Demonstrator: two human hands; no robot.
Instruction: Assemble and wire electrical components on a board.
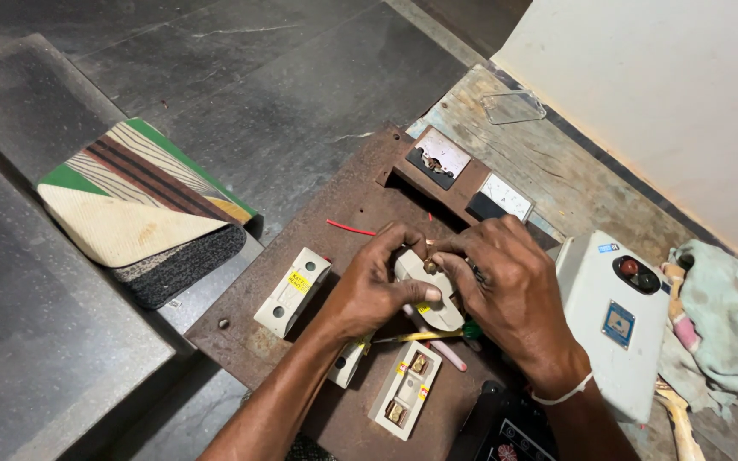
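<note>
Both the left hand (367, 286) and the right hand (510, 294) hold with closed fingers one white fuse holder (424, 294) above the rusty board (301, 256).

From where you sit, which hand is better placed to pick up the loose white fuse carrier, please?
Probably the left hand: the white fuse carrier lies just beside it on the brown board, while the right hand sits on the far side, across the cream fuse piece.
</note>
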